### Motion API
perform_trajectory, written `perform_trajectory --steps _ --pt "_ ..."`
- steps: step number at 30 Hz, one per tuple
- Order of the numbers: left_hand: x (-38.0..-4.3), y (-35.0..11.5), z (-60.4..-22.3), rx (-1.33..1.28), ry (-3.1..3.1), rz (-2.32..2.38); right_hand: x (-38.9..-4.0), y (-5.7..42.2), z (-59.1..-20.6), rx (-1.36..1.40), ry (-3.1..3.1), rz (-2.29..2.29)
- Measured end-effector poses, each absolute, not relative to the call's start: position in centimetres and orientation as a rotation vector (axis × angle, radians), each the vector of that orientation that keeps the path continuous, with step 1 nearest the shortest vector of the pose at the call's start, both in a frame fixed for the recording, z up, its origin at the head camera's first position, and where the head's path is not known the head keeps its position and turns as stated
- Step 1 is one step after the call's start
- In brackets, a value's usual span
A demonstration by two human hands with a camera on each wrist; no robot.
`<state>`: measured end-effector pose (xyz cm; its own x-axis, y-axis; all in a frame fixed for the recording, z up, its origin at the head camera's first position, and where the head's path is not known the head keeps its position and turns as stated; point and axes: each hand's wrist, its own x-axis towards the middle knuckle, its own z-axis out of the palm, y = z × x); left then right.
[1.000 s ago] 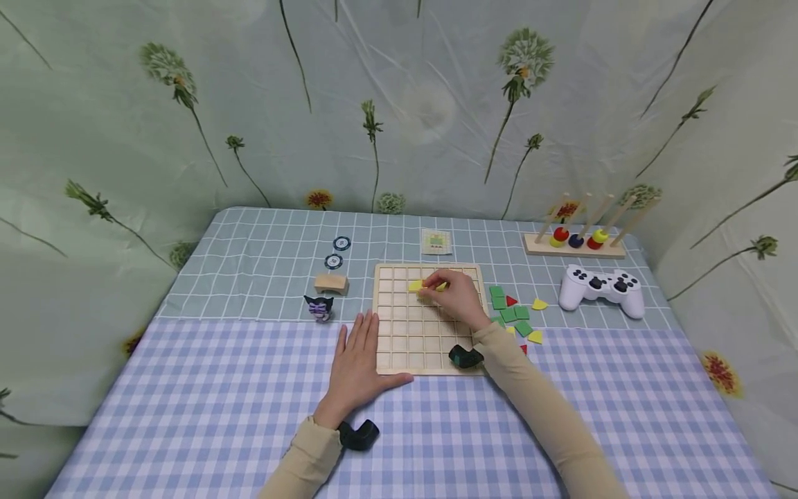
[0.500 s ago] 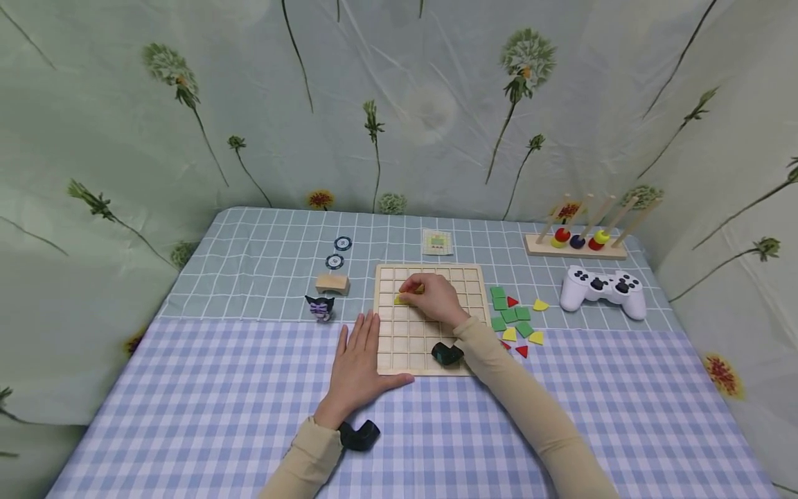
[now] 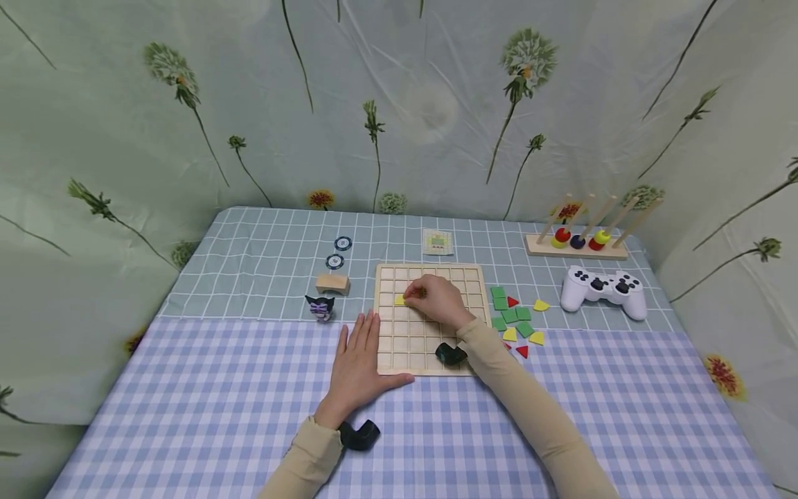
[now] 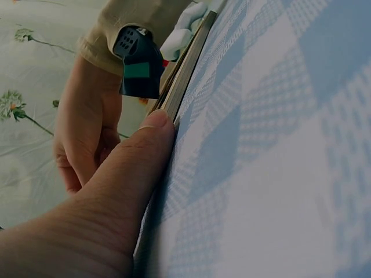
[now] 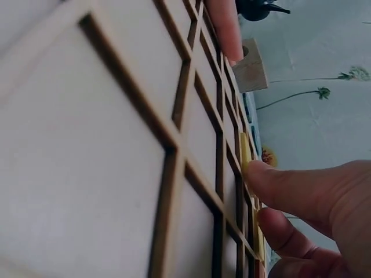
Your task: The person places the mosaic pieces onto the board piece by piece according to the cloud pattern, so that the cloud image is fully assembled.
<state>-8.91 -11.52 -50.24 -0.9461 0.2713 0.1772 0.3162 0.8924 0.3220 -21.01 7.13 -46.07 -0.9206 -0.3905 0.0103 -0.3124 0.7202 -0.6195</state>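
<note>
My left hand [image 3: 354, 371] lies flat along the left side of the wooden grid board [image 3: 386, 353]. Its thumb touches the board's front edge, as the left wrist view shows. Over the upper left of the grid is my right hand [image 3: 438, 303], fingertips low. In the right wrist view its thumb [image 5: 264, 176] touches a small yellow tile [image 5: 244, 147] on the grid, with a gap between thumb and index finger. From the head view, this yellow tile [image 3: 399, 300] shows just left of the fingertips. More yellow [image 5: 259, 231] appears beside the index finger; the hand hides part of it.
Loose green tiles [image 3: 510, 316], with yellow and red ones, lie right of the board. Further right are a white game controller [image 3: 601, 291] and a peg stand [image 3: 576, 251]. A pattern card [image 3: 438, 242] is behind; a wooden block [image 3: 332, 283] and figurine [image 3: 320, 307] stand left.
My right hand has moved left and slightly nearer across the grid, then a little back right, leaving more of the yellow tile visible. The left hand has stayed still.
</note>
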Motion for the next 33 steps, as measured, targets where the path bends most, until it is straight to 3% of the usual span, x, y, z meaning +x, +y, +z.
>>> perform_trajectory --steps 12,21,33 --pt "-9.0 -11.3 -50.1 -0.438 -2.987 -0.521 -20.4 14.6 -45.4 -0.388 2.897 -1.172" --pt "-8.8 -11.5 -49.9 -0.439 -2.982 -0.549 -20.6 20.9 -45.3 -0.243 2.955 -0.917" --pt "-8.9 -11.5 -49.9 -0.442 -2.985 -0.544 -20.6 22.5 -45.1 -0.189 2.857 -0.787"
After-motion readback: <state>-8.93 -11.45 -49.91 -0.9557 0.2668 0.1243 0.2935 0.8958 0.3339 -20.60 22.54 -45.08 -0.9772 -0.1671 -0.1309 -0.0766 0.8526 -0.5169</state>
